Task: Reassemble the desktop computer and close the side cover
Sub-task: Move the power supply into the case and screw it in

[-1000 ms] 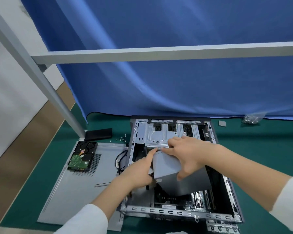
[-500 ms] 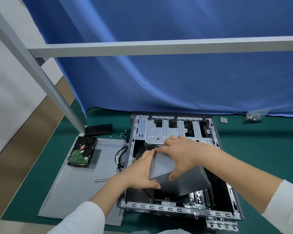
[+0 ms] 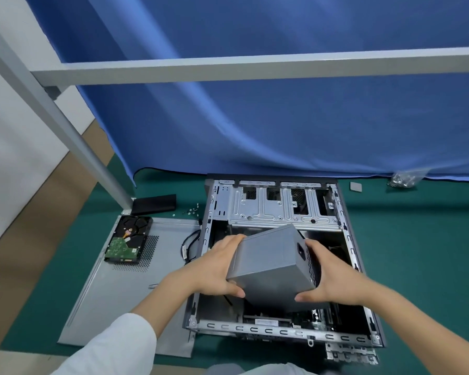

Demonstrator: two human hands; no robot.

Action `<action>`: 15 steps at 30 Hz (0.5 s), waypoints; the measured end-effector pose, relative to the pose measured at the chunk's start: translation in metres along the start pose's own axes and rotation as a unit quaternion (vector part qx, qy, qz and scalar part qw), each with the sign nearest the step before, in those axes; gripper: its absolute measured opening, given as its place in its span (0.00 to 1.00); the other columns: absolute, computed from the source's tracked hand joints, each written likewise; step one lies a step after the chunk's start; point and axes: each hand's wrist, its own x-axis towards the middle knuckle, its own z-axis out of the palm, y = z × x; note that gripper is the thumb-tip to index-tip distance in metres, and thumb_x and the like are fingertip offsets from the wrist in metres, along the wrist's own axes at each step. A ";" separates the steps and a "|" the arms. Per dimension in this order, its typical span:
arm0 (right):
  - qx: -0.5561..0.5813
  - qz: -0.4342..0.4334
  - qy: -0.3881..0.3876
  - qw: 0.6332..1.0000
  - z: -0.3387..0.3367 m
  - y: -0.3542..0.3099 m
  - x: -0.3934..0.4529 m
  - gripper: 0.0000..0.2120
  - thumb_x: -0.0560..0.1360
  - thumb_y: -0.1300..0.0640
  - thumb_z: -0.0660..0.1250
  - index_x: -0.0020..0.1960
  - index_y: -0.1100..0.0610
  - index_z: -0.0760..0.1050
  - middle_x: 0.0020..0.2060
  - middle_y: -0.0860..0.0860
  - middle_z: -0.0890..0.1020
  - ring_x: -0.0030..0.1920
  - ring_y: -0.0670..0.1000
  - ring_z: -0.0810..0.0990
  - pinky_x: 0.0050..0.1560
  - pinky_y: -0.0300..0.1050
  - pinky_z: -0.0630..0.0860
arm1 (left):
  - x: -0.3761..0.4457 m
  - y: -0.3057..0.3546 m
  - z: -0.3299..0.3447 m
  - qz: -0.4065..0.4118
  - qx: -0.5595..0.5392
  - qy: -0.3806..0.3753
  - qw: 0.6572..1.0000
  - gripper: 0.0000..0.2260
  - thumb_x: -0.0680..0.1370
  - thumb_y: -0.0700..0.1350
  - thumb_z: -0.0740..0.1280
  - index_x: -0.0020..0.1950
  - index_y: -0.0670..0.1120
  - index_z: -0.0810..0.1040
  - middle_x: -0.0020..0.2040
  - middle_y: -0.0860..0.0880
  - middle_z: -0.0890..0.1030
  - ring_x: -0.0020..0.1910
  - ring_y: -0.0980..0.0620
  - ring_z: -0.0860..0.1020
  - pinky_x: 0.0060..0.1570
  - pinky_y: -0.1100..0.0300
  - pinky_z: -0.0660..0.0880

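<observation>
The open computer case [image 3: 347, 239] lies on its side on the green mat, its metal drive cage at the far end. A grey power supply box [image 3: 271, 263] is tilted above the case's middle. My left hand [image 3: 214, 269] grips its left side, thumb under the near edge. My right hand [image 3: 328, 277] grips its right side by the vented face, thumb at the lower corner. The motherboard [image 3: 320, 318] shows below the box. The grey side cover [image 3: 119, 288] lies flat left of the case, with a hard drive [image 3: 127, 239] on its far corner.
A black flat item [image 3: 155, 204] and several small screws [image 3: 191, 211] lie behind the cover. Black cables [image 3: 188, 247] hang at the case's left wall. A bag of screws [image 3: 402, 180] and a small grey pad [image 3: 355, 187] sit far right. A metal bracket [image 3: 349, 354] lies near the case's front.
Both hands have turned the power supply and lifted it; my right hand moved from the box's top to its right side, and my left hand shifted to the left side.
</observation>
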 end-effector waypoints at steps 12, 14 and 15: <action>-0.286 -0.107 0.057 0.951 -0.021 -0.047 0.013 0.56 0.55 0.26 0.67 0.76 0.48 0.52 0.66 0.41 0.64 0.68 0.45 0.60 0.66 0.43 0.65 | -0.002 -0.011 0.008 -0.004 0.122 0.066 0.990 0.51 0.63 0.62 0.76 0.77 0.50 0.52 0.75 0.51 0.62 0.74 0.52 0.57 0.72 0.60 0.51; -0.324 -0.113 0.048 0.938 -0.018 -0.049 0.017 0.56 0.56 0.26 0.66 0.76 0.49 0.52 0.66 0.42 0.65 0.67 0.46 0.60 0.65 0.44 0.67 | -0.003 -0.018 0.009 0.006 0.155 0.081 0.985 0.47 0.66 0.60 0.75 0.77 0.50 0.54 0.76 0.52 0.60 0.76 0.53 0.50 0.72 0.59 0.42; -0.343 -0.119 0.045 0.931 -0.015 -0.049 0.018 0.56 0.56 0.26 0.65 0.76 0.50 0.52 0.66 0.42 0.65 0.66 0.46 0.61 0.64 0.45 0.68 | -0.004 -0.022 0.009 0.009 0.167 0.093 0.982 0.44 0.67 0.58 0.74 0.77 0.50 0.55 0.76 0.53 0.59 0.77 0.53 0.47 0.72 0.59 0.40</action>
